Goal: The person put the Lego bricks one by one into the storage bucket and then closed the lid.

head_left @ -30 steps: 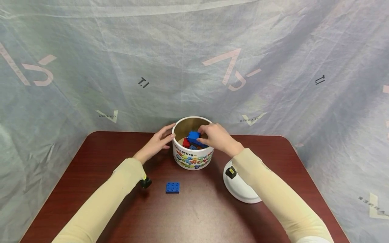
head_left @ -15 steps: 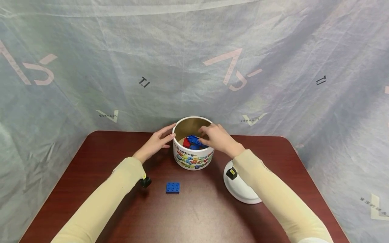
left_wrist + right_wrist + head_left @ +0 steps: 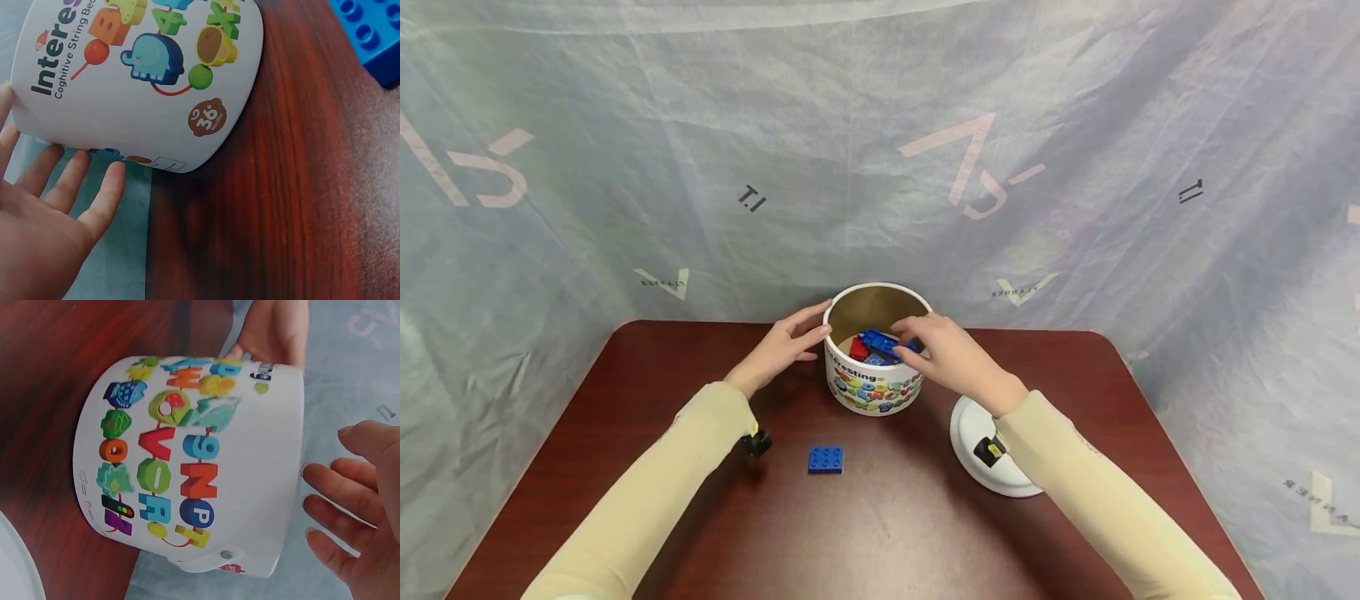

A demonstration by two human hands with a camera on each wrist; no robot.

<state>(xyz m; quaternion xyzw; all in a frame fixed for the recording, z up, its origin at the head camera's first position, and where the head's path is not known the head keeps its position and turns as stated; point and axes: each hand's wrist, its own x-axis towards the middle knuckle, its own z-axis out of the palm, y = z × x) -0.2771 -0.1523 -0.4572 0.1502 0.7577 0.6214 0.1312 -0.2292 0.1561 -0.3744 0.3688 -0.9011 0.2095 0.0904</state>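
Note:
A white round bucket (image 3: 874, 388) printed with colourful letters stands near the table's far edge. Inside it lie several blue bricks (image 3: 880, 340) and a red brick (image 3: 857, 348). My left hand (image 3: 781, 347) touches the bucket's left side with outstretched fingers, its thumb near the rim. Over the right part of the rim is my right hand (image 3: 953, 354), its fingers loosely bent. Nothing is held between those fingers (image 3: 331, 481) in the right wrist view. A flat blue six-stud brick (image 3: 826, 460) lies on the table in front of the bucket.
A white round lid (image 3: 992, 467) lies on the dark red table (image 3: 880, 533), partly under my right forearm. Grey printed cloth (image 3: 850, 167) hangs behind the table and along both sides.
A blue brick in my right fingers was let go into the bucket and now lies among the others. The right hand then drew back slightly toward the rim. My left hand stayed at the bucket.

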